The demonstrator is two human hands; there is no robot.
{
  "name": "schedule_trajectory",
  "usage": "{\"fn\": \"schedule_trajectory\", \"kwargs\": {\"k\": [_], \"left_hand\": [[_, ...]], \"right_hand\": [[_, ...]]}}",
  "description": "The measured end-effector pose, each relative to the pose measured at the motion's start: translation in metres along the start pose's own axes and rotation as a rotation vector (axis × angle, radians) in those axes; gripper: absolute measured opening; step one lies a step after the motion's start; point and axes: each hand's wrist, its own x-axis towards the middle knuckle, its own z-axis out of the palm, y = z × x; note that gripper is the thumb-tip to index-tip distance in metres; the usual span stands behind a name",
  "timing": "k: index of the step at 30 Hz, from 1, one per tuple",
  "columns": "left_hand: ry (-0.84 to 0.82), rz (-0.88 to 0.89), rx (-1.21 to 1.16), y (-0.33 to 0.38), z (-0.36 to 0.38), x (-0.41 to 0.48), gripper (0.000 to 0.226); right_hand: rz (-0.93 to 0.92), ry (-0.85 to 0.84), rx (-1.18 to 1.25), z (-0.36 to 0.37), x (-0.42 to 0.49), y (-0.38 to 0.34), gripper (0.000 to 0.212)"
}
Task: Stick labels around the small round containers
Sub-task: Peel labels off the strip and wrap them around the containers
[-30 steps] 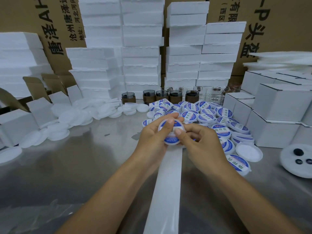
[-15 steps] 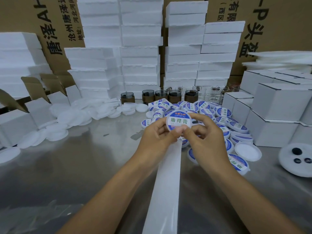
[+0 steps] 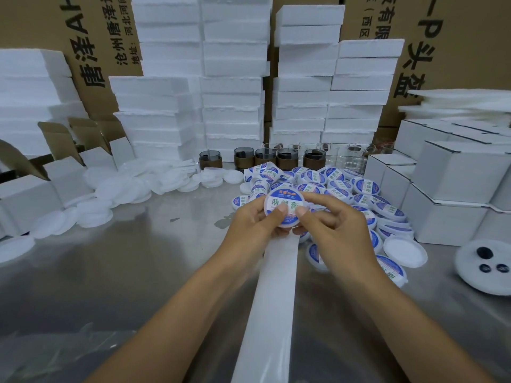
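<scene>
While both hands work at the centre of the view, one small round container is held up just above the steel worktop, its printed lid facing the camera. The left grip curls round the container's left edge and the right grip round its right. Each thumb presses on the lid, and the right forefinger arches over the top.

A long white strip runs from under the container towards the viewer. This looks like the wrapping step, with the label being pressed round the side wall. Fingers hide that wall, so how far round the label reaches cannot be told.

The next move probably calls for turning the container between the fingertips while smoothing the label flat and level. Both forearms reach forward and meet in front of a pile of labelled containers.
</scene>
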Motion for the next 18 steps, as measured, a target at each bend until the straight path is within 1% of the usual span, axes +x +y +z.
{"fn": "schedule_trajectory", "kwargs": {"k": [2, 4, 7, 8, 9, 10, 11, 12, 15, 16, 18], "left_hand": [[0.023, -0.05, -0.003, 0.001, 0.0, 0.002, 0.023], [0.076, -0.092, -0.01, 0.002, -0.003, 0.003, 0.021], [0.157, -0.129, -0.107, 0.006, -0.009, 0.005, 0.018], [0.176, -0.136, -0.143, 0.007, -0.012, 0.006, 0.016], [0.194, -0.141, -0.173, 0.008, -0.014, 0.006, 0.014], [0.211, -0.141, -0.191, 0.008, -0.017, 0.007, 0.012], [0.229, -0.14, -0.187, 0.006, -0.02, 0.008, 0.012], [0.246, -0.14, -0.167, 0.005, -0.023, 0.011, 0.012], [0.313, -0.136, -0.053, 0.008, -0.042, 0.025, 0.014], [0.353, -0.123, 0.016, 0.01, -0.053, 0.033, 0.014], [0.444, -0.074, 0.235, 0.014, -0.084, 0.051, 0.013]], "right_hand": [[0.022, 0.036, -0.002, -0.007, 0.003, 0.003, 0.018], [0.041, 0.154, -0.068, -0.017, 0.009, 0.009, 0.012], [0.036, 0.329, -0.239, -0.032, 0.015, 0.021, 0.005], [0.02, 0.367, -0.3, -0.036, 0.016, 0.024, 0.006], [0.004, 0.396, -0.365, -0.038, 0.016, 0.027, 0.014], [-0.004, 0.415, -0.417, -0.041, 0.016, 0.03, 0.017], [-0.004, 0.43, -0.465, -0.043, 0.016, 0.031, 0.013], [0.011, 0.44, -0.514, -0.045, 0.015, 0.031, 0.008], [0.053, 0.455, -0.657, -0.049, 0.014, 0.031, 0.015], [0.053, 0.444, -0.701, -0.049, 0.013, 0.029, 0.015], [0.018, 0.39, -0.795, -0.044, 0.013, 0.022, 0.011]]}}
